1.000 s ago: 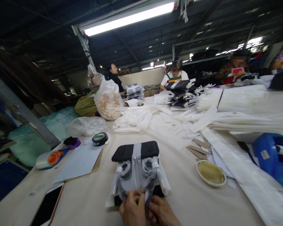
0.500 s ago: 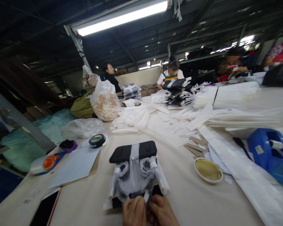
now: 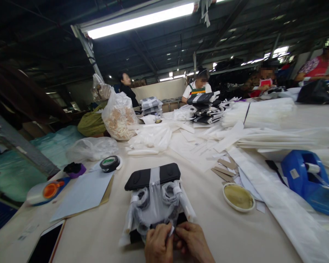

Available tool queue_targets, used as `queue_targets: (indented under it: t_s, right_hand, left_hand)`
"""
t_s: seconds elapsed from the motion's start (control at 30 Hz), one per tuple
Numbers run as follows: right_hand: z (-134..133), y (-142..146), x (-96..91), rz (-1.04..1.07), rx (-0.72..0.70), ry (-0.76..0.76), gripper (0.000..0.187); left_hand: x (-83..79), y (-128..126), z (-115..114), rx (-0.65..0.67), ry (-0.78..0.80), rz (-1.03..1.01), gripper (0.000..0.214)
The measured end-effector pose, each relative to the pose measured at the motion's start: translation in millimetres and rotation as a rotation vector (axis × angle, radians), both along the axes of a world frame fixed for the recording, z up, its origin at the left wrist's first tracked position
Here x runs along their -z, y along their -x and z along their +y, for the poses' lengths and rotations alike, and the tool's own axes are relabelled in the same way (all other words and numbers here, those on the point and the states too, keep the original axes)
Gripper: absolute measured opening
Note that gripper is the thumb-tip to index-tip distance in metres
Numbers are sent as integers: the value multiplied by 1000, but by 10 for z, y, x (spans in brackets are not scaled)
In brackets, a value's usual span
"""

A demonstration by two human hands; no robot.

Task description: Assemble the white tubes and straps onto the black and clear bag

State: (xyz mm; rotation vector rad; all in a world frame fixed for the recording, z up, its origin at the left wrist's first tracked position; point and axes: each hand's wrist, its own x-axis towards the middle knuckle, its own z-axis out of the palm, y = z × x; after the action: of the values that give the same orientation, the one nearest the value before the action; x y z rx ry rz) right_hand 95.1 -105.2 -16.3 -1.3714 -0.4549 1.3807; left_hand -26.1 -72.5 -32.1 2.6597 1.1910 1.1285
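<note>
In front of me lies a black padded item (image 3: 168,173), its exact kind unclear, with a clear plastic band (image 3: 154,190) running down its middle. Coiled, plastic-wrapped cords (image 3: 170,192) and white-wrapped rolls (image 3: 188,206) lie against it. At its near edge, my left hand (image 3: 159,243) is closed, pinching a small white tag (image 3: 171,230) between thumb and fingers. Close beside it is my right hand (image 3: 192,239), fingers curled and pressed together by the black fabric; what they hold is hidden.
Left are a phone (image 3: 46,243), a pale sheet (image 3: 82,191), black tape (image 3: 109,163) and clear tape (image 3: 41,191). Right are a round lid (image 3: 238,197), a blue tape dispenser (image 3: 304,179) and white plastic sleeves (image 3: 274,140). Several people, including one (image 3: 197,87), are farther back.
My hands have shifted slightly right relative to the black item, and the white tag shows more clearly at my left fingertips. The view has turned slightly; the black item stays in place.
</note>
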Motion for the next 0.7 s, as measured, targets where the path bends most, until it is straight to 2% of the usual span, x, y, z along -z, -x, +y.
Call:
queue_targets:
  t_s: [0.13,0.27,0.43,0.57,0.7]
  right_hand:
    - [8,18,-31,34,20,-13,25]
    - [-5,7,-25,100,3,-27,23]
    - [-9,-25,37,214,-45,3,25]
    - [-24,-16,8,276,-77,18,37]
    - [-48,18,-86,195,-61,-10,51]
  left_hand:
    - [29,-73,-39,-44,-54,20,28]
    - [30,-132,-63,-53,-264,81,30]
    - [97,-192,-95,-133,-498,119,29]
    - [136,-206,-107,-139,-538,127,30]
    - [131,-246,-119,-175,-517,99,26]
